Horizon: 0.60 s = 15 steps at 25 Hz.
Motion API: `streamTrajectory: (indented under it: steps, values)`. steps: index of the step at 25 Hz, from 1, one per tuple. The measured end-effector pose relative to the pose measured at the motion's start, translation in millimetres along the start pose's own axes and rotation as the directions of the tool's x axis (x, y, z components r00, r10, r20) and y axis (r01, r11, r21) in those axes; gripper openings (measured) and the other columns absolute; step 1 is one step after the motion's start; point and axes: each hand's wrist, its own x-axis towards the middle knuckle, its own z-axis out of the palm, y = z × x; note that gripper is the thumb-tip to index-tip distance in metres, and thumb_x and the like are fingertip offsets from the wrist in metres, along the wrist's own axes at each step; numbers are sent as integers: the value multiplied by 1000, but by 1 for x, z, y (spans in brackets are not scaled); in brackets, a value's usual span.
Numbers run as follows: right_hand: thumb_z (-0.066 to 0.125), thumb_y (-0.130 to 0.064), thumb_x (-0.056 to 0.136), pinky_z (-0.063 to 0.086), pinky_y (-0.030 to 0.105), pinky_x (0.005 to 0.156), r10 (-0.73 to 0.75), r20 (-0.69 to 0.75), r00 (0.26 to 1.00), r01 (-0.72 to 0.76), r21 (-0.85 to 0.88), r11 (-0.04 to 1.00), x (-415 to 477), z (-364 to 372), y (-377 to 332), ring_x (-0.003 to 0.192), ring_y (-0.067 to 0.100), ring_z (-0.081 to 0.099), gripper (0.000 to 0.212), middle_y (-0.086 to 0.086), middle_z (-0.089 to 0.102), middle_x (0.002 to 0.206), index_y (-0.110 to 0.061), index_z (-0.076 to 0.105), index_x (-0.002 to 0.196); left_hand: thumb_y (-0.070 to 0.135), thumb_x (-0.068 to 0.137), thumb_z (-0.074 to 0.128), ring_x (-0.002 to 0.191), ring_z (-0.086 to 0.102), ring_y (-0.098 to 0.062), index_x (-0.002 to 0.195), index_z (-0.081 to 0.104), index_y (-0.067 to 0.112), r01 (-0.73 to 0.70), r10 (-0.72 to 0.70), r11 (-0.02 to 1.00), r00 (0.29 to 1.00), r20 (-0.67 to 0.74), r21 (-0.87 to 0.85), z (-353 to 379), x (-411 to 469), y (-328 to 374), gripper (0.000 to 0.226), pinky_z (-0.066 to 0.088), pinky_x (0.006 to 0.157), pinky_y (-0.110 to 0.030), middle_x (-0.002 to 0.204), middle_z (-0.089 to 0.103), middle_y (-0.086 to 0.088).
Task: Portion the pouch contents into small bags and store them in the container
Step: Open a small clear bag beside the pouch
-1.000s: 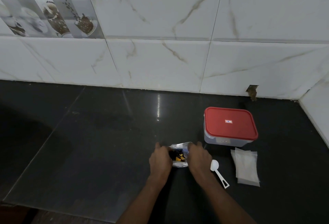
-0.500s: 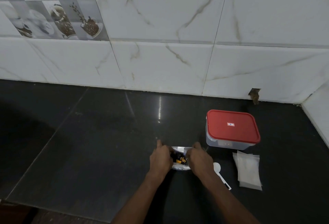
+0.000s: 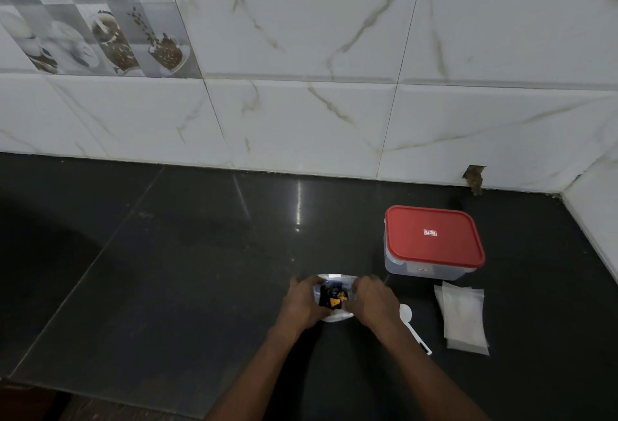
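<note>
Silver foil pouch (image 3: 334,278) gripped by my left hand (image 3: 301,303) and right hand (image 3: 373,300), fingers curled on its mouth edges; red-lidded container (image 3: 433,241) nearby, closed.

Two slim forearms, bare as far as they show; left grip (image 3: 302,303) and right grip (image 3: 373,302) likewise bare

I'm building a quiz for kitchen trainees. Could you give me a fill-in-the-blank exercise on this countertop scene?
The left hand and right hand both grip the ____, which shows dark and orange pieces inside.
The container is closed with a ____ lid.
The white spoon lies between the right hand and the stack of small ____.
Missing words: pouch; red; bags.
</note>
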Motion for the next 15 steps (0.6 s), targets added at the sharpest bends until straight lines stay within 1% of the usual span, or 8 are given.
streamTrajectory:
  steps: [2,4,6,8,10,12,14,15]
  values:
    - [69,-30,84,50,32,85,-21,34,999,21,-14,1000,-1,1,2,106,22,59,40,5,54,120,-19,58,120,10,79,78,126,55,-25,142,53,23,-4,4,1000,1000,10,0,-1,0,2,69,40,105,-21,141,41,-10]
    - [68,-25,85,51,31,86,-38,14,999,38,-6,999,-1,0,1,107,20,59,38,5,55,120,-19,58,121,10,83,74,127,54,-25,142,54,22,-4,4,1000,1000,-2,-8,-2,-1,4,63,39,104,-20,141,42,-11]
    - [63,-22,87,52,30,83,-57,-3,998,57,33,998,-1,-4,0,99,18,61,26,4,61,113,-19,62,114,20,89,71,124,57,-25,139,59,23,-23,21,999,998,-54,-35,-4,-2,5,51,41,103,-22,135,44,-9]
    - [57,-24,91,53,32,78,-75,-19,997,76,66,995,-1,-8,2,91,17,62,16,2,62,103,-19,67,103,24,93,67,118,60,-22,127,70,23,-50,38,996,987,-158,-75,-6,-1,4,34,42,97,-21,127,47,-5]
    - [52,-32,95,48,30,72,-71,-83,994,74,32,997,-5,-10,0,92,20,61,22,1,56,101,-19,69,99,19,91,68,111,62,-18,112,77,25,-56,40,996,976,-214,-67,-6,-2,3,24,43,88,-18,120,50,0]
    - [51,-37,96,46,29,74,-75,-141,987,70,-41,997,-7,-8,-5,98,22,60,25,3,52,112,-20,69,101,14,87,67,106,63,-19,105,79,25,-61,57,998,976,-209,-8,-3,-3,3,24,49,85,-23,114,51,1]
    - [52,-30,96,49,33,83,-116,-136,984,106,-78,991,-5,-6,-10,108,23,56,21,3,48,130,-19,68,104,12,89,63,103,64,-21,106,78,27,-79,88,996,976,-201,51,-1,-3,3,27,54,86,-31,112,53,0]
    - [52,-24,95,49,37,90,-135,-105,985,125,-98,987,-4,-5,-10,116,24,52,20,5,43,139,-18,67,107,12,90,61,102,64,-21,109,77,29,-86,99,994,976,-196,73,-2,-2,3,30,54,87,-33,113,53,-1]
